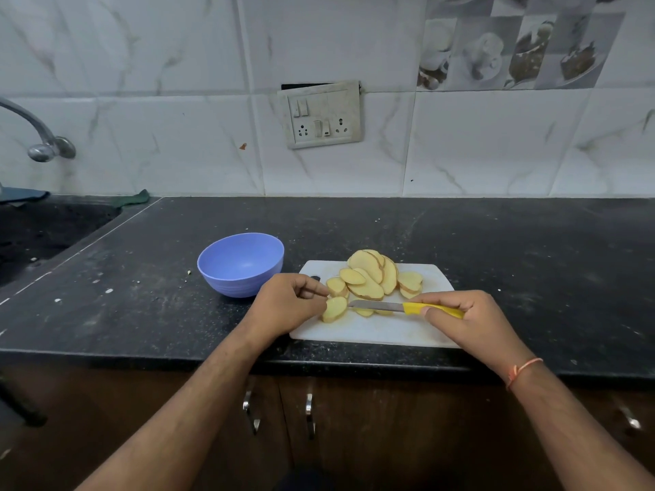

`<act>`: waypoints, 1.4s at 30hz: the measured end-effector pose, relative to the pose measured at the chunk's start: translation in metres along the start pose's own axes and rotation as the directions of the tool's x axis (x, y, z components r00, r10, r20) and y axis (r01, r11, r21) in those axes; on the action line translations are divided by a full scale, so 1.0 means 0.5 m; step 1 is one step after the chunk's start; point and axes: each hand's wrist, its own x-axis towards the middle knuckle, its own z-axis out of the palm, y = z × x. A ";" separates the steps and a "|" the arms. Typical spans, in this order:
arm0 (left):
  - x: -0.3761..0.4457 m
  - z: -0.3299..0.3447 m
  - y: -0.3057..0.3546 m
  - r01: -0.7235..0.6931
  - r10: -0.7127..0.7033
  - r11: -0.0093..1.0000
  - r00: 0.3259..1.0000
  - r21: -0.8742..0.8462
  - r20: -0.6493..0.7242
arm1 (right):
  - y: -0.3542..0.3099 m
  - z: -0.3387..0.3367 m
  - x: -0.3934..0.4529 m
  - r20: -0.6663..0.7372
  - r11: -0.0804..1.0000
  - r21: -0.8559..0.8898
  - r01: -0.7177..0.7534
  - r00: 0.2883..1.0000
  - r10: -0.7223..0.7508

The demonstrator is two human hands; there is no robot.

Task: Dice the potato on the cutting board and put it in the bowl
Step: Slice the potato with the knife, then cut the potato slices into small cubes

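Observation:
A white cutting board (pixel 382 329) lies on the black counter and carries several yellow potato slices (pixel 368 276) fanned out at its far side. My left hand (pixel 287 304) is at the board's left edge, its curled fingers pinching one potato slice (pixel 335 309). My right hand (pixel 464 313) grips the yellow handle of a small knife (pixel 407 307), whose blade lies flat and points left, its tip touching that slice. An empty blue bowl (pixel 241 264) stands just left of the board.
A sink (pixel 42 235) with a tap (pixel 42 143) is set into the counter at the far left. A switch and socket plate (pixel 320 115) hangs on the tiled wall. Cabinet doors with metal handles (pixel 310 412) lie below the counter's front edge.

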 end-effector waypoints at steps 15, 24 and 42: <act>0.091 -0.005 0.066 -0.151 0.144 0.929 0.988 0.337 0.045 | 0.008 -0.008 0.018 0.048 1.000 0.024 0.007 0.999 -0.008; 0.171 0.053 0.138 -0.474 0.258 0.681 0.868 0.557 0.424 | 0.009 -0.009 0.019 0.036 0.999 0.038 0.002 0.999 -0.003; 0.020 0.054 0.043 -0.139 0.056 0.892 0.978 -0.431 -0.200 | -0.015 0.030 -0.014 0.128 0.951 -0.143 0.275 0.958 -0.258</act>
